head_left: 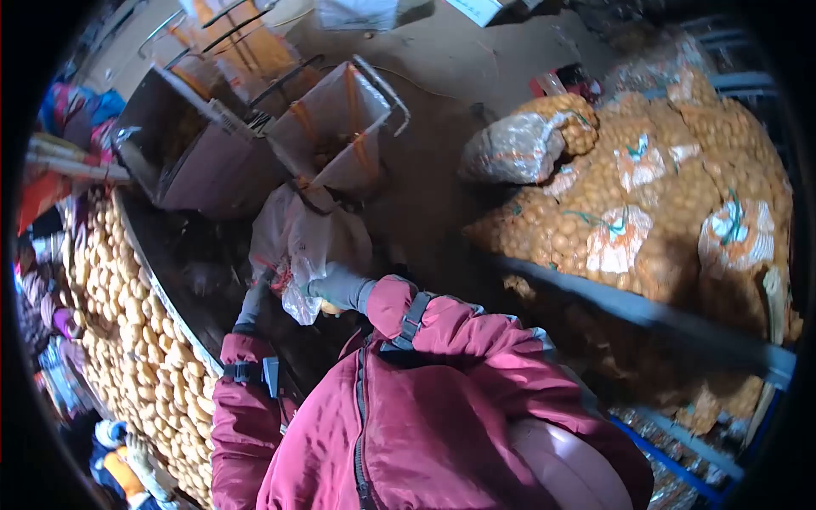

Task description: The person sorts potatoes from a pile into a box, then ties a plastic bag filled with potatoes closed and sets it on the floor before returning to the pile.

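A whitish, partly clear plastic bag with red print hangs in front of me, its lower end crumpled. My left hand, in a grey glove, grips the bag's left side near the red print. From the right, my right hand, also grey-gloved, is closed on the bag's crumpled part; its fingertips are hidden in the plastic. Just below the right hand shows a small yellowish piece, perhaps a potato.
Left, a long table heaped with potatoes has people along its far side, including a gloved hand. Ahead stand a white-lined frame bin and a grey bin. Right, full net sacks of potatoes lie on a blue metal frame.
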Action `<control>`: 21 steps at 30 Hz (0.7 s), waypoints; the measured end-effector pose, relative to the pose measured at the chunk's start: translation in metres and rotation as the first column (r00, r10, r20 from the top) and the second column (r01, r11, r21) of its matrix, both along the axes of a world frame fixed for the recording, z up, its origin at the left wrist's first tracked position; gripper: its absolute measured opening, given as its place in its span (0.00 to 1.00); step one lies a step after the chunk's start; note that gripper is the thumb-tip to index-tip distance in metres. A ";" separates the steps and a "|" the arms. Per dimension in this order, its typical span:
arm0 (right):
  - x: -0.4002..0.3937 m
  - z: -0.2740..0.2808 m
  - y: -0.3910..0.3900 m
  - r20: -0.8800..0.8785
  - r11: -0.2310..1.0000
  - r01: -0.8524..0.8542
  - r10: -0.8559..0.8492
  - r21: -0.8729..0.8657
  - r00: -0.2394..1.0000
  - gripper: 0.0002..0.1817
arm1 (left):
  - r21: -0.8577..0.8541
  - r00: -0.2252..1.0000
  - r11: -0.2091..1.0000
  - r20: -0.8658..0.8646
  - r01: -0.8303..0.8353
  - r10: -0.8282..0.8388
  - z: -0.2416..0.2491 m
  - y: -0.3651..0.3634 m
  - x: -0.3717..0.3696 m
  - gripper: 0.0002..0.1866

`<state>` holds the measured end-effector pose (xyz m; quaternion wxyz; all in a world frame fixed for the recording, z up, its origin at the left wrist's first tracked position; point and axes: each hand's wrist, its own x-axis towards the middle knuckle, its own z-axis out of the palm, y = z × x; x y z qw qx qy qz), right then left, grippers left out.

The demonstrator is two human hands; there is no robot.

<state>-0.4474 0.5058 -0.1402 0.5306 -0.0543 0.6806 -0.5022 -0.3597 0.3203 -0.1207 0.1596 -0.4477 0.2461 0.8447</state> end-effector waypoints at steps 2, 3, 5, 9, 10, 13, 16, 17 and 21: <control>-0.012 0.004 0.014 0.051 0.999 0.028 -0.030 0.042 0.998 0.20 | -0.381 0.957 0.884 0.004 0.271 -0.291 -0.041 -0.016 0.003 0.19; -0.018 0.008 0.023 0.102 0.996 0.025 -0.034 0.080 0.994 0.20 | -0.694 0.850 0.576 0.102 0.433 -0.517 -0.061 -0.019 0.003 0.16; -0.023 0.008 0.044 0.182 0.987 0.151 -0.159 0.059 0.970 0.20 | -0.466 0.905 0.780 0.143 0.418 -0.400 -0.078 -0.015 -0.010 0.13; -0.022 -0.046 0.079 0.246 0.913 0.408 -0.393 -0.011 0.886 0.12 | -0.951 0.254 -0.309 0.302 0.013 -0.919 -0.086 0.008 -0.012 0.14; -0.031 -0.037 0.093 0.343 0.866 0.500 -0.468 -0.005 0.814 0.10 | -0.854 0.633 0.224 0.150 0.470 -0.760 -0.040 0.049 -0.031 0.16; -0.055 -0.035 0.120 0.311 0.863 0.501 -0.495 0.069 0.811 0.05 | -0.845 0.529 0.136 0.191 0.517 -0.827 -0.087 0.056 -0.019 0.17; -0.058 -0.051 0.146 0.190 0.820 0.572 -0.557 -0.029 0.808 0.05 | -0.448 0.714 0.563 0.330 0.695 -0.618 -0.052 0.112 -0.049 0.17; -0.060 -0.049 0.154 0.194 0.814 0.579 -0.562 -0.040 0.804 0.05 | -0.572 0.609 0.445 0.125 0.689 -0.783 -0.061 0.118 -0.044 0.18; -0.055 -0.057 0.185 0.423 0.683 0.722 -0.626 -0.107 0.655 0.06 | -0.616 0.368 0.255 0.062 0.746 -0.928 -0.040 0.147 -0.059 0.19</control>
